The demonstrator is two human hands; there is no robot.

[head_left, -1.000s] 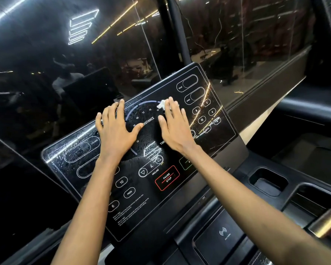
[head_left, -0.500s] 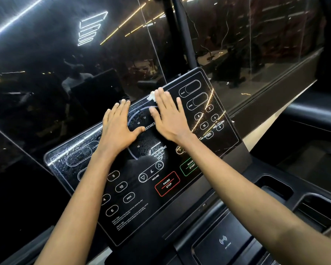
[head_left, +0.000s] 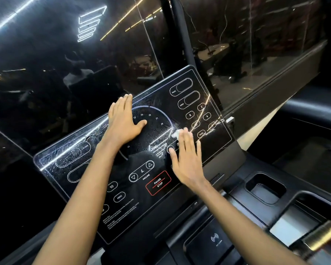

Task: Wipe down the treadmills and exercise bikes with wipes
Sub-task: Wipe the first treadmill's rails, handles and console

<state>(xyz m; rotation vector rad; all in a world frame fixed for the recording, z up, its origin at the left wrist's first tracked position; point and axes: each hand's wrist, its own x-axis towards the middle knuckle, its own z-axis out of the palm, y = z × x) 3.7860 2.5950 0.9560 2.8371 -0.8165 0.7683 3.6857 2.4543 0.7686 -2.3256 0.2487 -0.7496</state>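
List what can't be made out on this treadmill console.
Head view only:
Wipe: mostly hidden under the right hand; only a white corner shows.
Buttons beneath the left hand and forearm: covered.
Fine print low on the console: too small.
Metallic object at lower right: blurred, cut off.

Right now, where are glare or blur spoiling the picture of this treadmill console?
Head view: ceiling light strips streak as glare across the wet console, worst over the number buttons; the right hand and the wipe under its fingers look slightly motion-blurred, the left hand sharper; the dark window mirrors the room.
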